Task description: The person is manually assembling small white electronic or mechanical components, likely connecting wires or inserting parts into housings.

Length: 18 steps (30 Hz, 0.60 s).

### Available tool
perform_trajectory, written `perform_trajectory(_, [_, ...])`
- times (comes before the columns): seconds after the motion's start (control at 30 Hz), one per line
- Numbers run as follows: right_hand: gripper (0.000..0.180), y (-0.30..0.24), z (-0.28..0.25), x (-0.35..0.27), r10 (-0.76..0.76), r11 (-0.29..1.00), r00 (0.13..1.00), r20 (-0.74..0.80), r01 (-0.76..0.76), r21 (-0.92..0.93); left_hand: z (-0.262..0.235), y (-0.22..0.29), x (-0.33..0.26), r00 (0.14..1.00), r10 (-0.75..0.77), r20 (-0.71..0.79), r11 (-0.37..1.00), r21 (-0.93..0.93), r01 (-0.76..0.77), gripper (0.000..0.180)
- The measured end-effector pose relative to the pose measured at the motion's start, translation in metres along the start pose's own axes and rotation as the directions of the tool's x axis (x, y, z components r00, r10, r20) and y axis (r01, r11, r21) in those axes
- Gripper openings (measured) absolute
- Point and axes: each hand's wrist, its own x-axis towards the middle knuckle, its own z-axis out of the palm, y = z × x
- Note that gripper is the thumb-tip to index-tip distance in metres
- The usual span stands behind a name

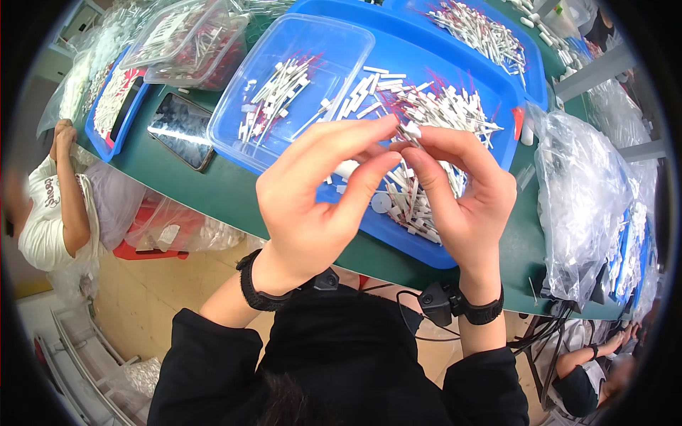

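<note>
While the right hand pinches a small white piece at one o'clock from centre, the left hand curls its fingers against the other side, their hold partly hidden; light, steady pressure with both thumbs braced should suit so slight a part. Below, on the green worktop, a smooth blue plastic tray carries slender white sticks with thin reddish strands; toward eleven o'clock, a clear, round-cornered box holds more.
</note>
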Motion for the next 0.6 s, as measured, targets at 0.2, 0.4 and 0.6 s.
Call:
perform_trajectory(0.2, [0.013, 0.004, -0.006, 0.003, 0.033, 0.997, 0.999, 0.017, -0.032, -0.076, -0.019, 0.014, 0.015, 0.968, 0.173, 0.182, 0.807, 0.537, -0.246, 0.026])
perform_trajectory(0.4, [0.016, 0.018, -0.015, 0.009, -0.119, 0.724, 0.981, -0.155, -0.021, -0.689, -0.064, -0.01, 0.064, 0.947, -0.278, 0.158, 0.64, 0.766, 0.06, 0.012])
perform_trajectory(0.6, [0.018, 0.017, 0.001, 0.002, -0.067, 0.831, 0.977, 0.205, 0.168, -0.529, -0.069, -0.04, 0.068, 0.844, -0.465, 0.266, 0.526, 0.85, 0.022, 0.014])
